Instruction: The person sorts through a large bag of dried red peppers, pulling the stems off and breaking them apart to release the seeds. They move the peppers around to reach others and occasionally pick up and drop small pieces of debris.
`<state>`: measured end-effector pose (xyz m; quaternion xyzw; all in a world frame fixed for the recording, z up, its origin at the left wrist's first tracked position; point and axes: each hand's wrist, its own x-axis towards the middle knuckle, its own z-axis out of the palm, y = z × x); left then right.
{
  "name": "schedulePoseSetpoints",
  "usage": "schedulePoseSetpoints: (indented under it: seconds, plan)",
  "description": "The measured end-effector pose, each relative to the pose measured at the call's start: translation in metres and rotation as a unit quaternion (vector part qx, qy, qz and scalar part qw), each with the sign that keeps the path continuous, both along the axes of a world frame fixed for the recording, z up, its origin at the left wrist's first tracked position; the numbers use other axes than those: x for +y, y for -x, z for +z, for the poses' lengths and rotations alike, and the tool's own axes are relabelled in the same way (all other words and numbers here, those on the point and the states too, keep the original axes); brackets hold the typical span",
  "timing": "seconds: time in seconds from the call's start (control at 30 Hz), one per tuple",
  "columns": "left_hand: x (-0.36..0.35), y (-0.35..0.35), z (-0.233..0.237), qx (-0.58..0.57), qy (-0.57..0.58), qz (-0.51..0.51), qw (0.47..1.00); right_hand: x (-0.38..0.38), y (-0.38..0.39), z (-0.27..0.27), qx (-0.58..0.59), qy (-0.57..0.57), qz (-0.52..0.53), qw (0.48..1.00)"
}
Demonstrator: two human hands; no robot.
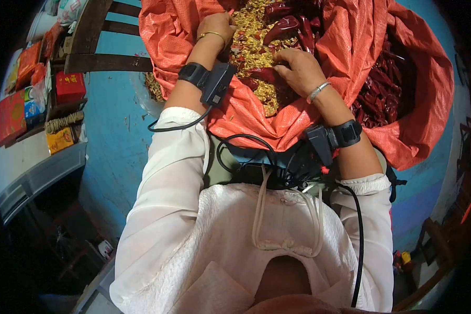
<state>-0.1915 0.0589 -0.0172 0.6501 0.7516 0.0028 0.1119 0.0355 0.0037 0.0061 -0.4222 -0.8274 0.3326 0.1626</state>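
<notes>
Sorting through dried red chillies (293,26) and loose yellow seeds (251,49), both heaped in the open mouth of an orange woven sack (350,47) pulled up onto the lap, probably to keep the pile within easy reach and catch spill. Right hand (298,68) palm-down on the seed patch, fingers bent, tips pressed into the heap, likely raking or feeling for pods. Grip there not readable; whatever sits under the fingertips is hidden. Left hand (217,25) further in at the sack's far fold, fingers curled tight, but cannot tell whether clamped on a pod, on the fabric, or on nothing. Gold bangle (210,35) on the left wrist, silver bangle (318,90) on the right. Black strap-on units on both forearms (214,81) (329,137), cables (235,144) trailing back to the waist, routed clear of the pile. More whole chillies (387,89) down in the sack's right side, apart from the seedy middle. Off to the left, well apart: shelf (42,157) with red boxes (69,86) and a coil of twine (63,121), over a blue floor (115,146).
</notes>
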Motion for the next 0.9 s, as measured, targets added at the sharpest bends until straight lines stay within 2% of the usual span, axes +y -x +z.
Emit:
schedulePoseSetpoints:
  seconds: [0.03, 0.1, 0.13, 0.2, 0.23, 0.27, 0.33, 0.43, 0.53, 0.63, 0.73, 0.8, 0.87, 0.9]
  plan:
    - [-0.001, 0.002, 0.000, 0.000, 0.000, 0.001, 1.000, 0.000, 0.000, 0.000, 0.000, 0.000, 0.001, 1.000]
    - [-0.005, 0.010, -0.002, -0.126, -0.021, -0.023, 0.992, 0.000, 0.001, 0.001, -0.016, -0.006, 0.004, 1.000]
    - [-0.006, 0.014, -0.004, -0.124, -0.020, -0.024, 0.992, 0.000, 0.000, 0.000, -0.014, -0.006, 0.002, 1.000]
    - [-0.007, 0.018, 0.000, -0.366, -0.042, 0.038, 0.929, 0.000, 0.001, 0.000, -0.019, -0.008, 0.007, 1.000]
    - [-0.012, 0.014, 0.010, -0.449, -0.042, 0.057, 0.891, -0.001, 0.001, 0.001, -0.018, -0.008, 0.005, 1.000]
    - [-0.013, 0.015, 0.010, -0.449, -0.042, 0.056, 0.891, -0.002, 0.001, 0.004, -0.021, -0.016, 0.007, 1.000]
    - [-0.017, 0.015, 0.013, -0.589, -0.016, 0.101, 0.802, -0.005, 0.002, 0.006, -0.024, -0.025, 0.009, 0.999]
    - [-0.029, 0.006, 0.032, -0.624, 0.028, 0.123, 0.771, -0.009, 0.004, 0.007, -0.062, -0.042, 0.016, 0.997]
    - [-0.034, 0.008, 0.033, -0.630, 0.044, 0.116, 0.766, -0.014, 0.006, 0.004, -0.060, -0.071, 0.018, 0.995]
    - [-0.039, 0.008, 0.031, -0.622, 0.060, 0.112, 0.772, -0.017, 0.008, 0.005, -0.119, -0.100, 0.012, 0.988]
    - [-0.053, -0.005, 0.037, -0.639, 0.015, 0.103, 0.762, -0.017, 0.008, 0.007, -0.083, -0.094, -0.039, 0.991]
    - [-0.059, -0.005, 0.039, -0.653, 0.006, 0.088, 0.752, -0.015, 0.006, 0.001, 0.068, -0.013, -0.113, 0.991]
    - [-0.068, -0.002, 0.045, -0.665, -0.004, 0.075, 0.743, -0.016, 0.006, -0.001, 0.085, 0.022, -0.136, 0.987]
    - [-0.075, -0.001, 0.055, -0.653, -0.014, 0.065, 0.754, -0.014, 0.005, -0.008, 0.121, 0.074, -0.141, 0.980]
